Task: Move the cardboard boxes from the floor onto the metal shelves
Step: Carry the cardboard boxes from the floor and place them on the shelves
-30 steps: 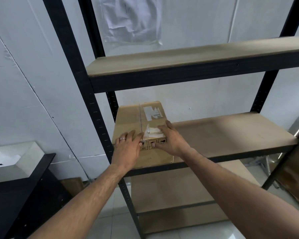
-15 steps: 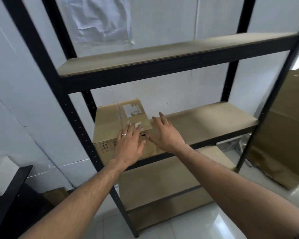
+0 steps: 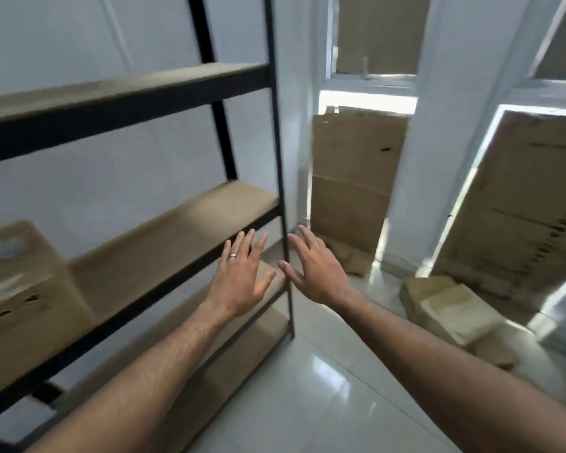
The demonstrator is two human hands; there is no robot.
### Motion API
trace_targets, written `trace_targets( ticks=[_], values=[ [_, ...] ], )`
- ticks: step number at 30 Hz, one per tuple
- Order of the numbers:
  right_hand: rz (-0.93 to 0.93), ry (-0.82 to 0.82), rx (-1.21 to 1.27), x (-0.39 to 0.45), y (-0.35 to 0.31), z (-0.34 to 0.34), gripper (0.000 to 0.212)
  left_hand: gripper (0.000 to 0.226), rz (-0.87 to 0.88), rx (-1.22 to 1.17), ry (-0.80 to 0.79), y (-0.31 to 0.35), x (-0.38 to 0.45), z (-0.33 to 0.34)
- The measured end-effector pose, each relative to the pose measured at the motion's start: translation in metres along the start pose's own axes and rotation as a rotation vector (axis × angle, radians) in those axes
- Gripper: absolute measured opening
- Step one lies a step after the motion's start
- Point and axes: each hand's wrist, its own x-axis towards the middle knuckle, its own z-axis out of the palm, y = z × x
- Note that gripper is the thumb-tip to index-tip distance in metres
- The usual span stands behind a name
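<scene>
Cardboard boxes lie on the floor right of the shelves, likely light but crushable, best gripped at opposite sides; left hand and right hand spread, empty.

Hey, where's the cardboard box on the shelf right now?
In the head view, the cardboard box sits at the far left, on the middle shelf, well left of both open hands.

Bright daylight from windows at right, glare patches on glossy floor, motion blur smearing shelf and box at left, wide-angle bending at edges
</scene>
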Motion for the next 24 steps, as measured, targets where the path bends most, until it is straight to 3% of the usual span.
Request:
trace_targets(
  ticks=[13, 24],
  values=[
    [0.563, 0.094, -0.122, -0.233, 0.277, -0.148, 0.068, 0.076, 0.442, -0.352, -0.191, 0.355, 0.086, 0.132],
    [1.084, 0.228, -0.081, -0.395, 0.401, -0.183, 0.063, 0.075, 0.760, -0.527, -0.552, 0.569, 0.102, 0.223]
  ],
)
